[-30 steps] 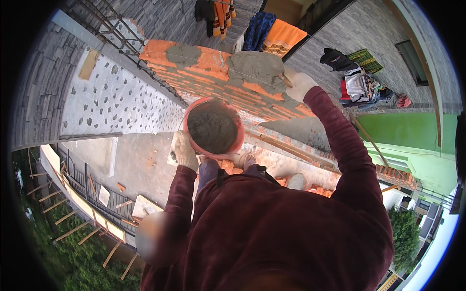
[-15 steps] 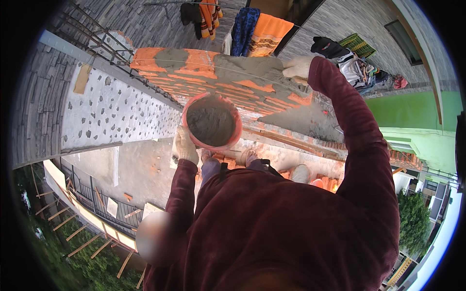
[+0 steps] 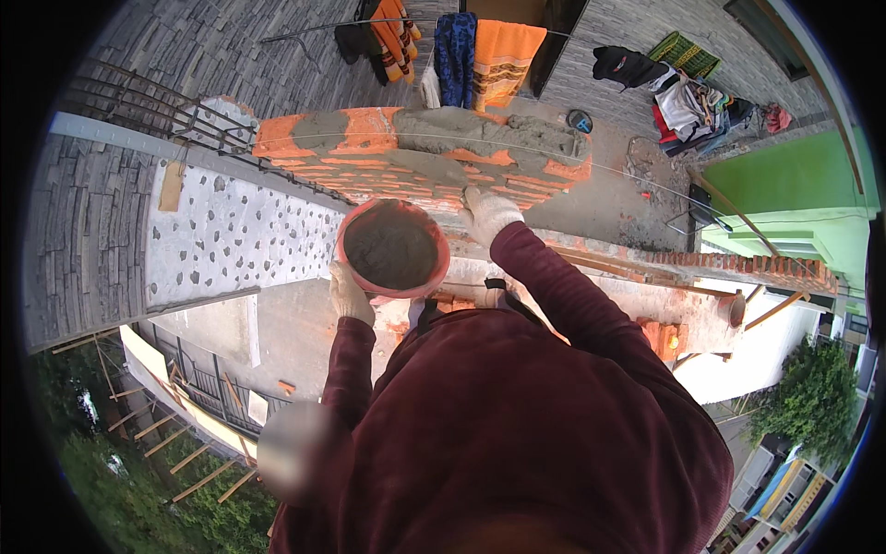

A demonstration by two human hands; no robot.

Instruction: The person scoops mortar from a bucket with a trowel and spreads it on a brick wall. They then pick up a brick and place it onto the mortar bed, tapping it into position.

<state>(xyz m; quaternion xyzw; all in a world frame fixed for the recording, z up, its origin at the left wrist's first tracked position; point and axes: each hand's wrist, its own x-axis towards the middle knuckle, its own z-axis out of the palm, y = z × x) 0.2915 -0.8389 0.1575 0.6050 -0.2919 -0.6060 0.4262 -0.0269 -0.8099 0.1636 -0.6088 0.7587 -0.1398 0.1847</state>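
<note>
Mortar [image 3: 392, 245], wet, grey and lumpy, fills a round bucket [image 3: 442, 251] of reddish plastic as we work close to an orange brick wall [image 3: 367, 127]. The bucket sits in front of our body, on the near side of the wall, its round mouth facing up at us. Our left hand [image 3: 351, 294], in a pale fabric glove, has its fingers closed at the bucket's near left edge. Our right hand [image 3: 489, 217], gloved alike, curls its fingers around what looks like a trowel [image 3: 429, 166]; the glove hides the grip, while the flat, grey-coated blade points up and left across the brickwork.

Brick shows in ragged bands between smeared grey joints, and a thick, rough bed of mortar coats the wall's top toward its right end. At left, a white panel [image 3: 235, 231] dotted with dark dabs meets rough, stone-like cladding [image 3: 88, 240].

The bucket's far rim overlaps the wall's lower face in our view, so we cannot tell how wide the gap is. Our right hand hangs just beside the bucket, apart from its rim. Past the wall's right end, concrete floor [image 3: 609, 208] opens out; at left, a paler slab [image 3: 300, 319] stretches toward a dark railing [image 3: 220, 374].
</note>
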